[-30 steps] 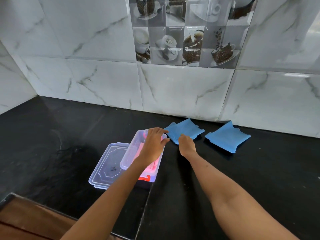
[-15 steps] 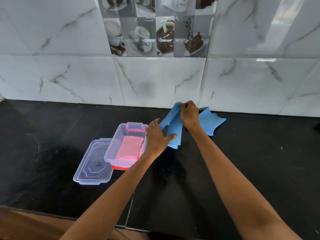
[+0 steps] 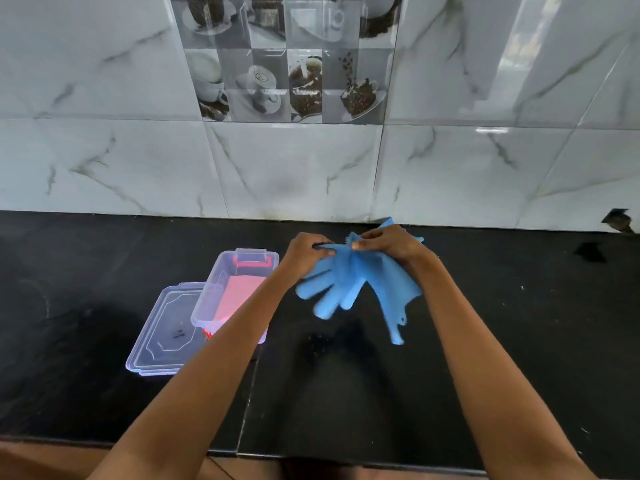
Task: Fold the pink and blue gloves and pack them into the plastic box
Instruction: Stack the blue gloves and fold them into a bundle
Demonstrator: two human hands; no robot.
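on the black stone counter (image 3: 346, 393), against a wall of white marble-look tiles (image 3: 294, 168):

item 1. blue gloves (image 3: 349, 282), two, held together above the counter at its back edge. one hung with its fingers spread and pointing down toward the camera, blurred; the other draped to its right, a narrow end dangling lowest. a corner of blue stuck up behind the right hand. small bristles showed along the top edge between the hands.

item 2. left hand (image 3: 304, 256), fingers curled and pinched on the upper left edge of the gloves.

item 3. right hand (image 3: 391, 244), fingers bunched together and clamped on the gloves' upper edge, thumb pressed against the blue.

item 4. plastic box (image 3: 221, 289), clear, open, to the left of the hands and partly behind the left forearm. red clasp visible at its far end, another red piece at its near end.

item 5. pink gloves (image 3: 239, 292), folded flat, lying inside the box.

item 6. lid (image 3: 166, 330), clear, lying flat just left of the box, which overlapped its right edge. a small dark mark on it, unreadable.

item 7. decorative tile (image 3: 287, 64) with coffee cups and beans. no legible brand, label or writing on any item.
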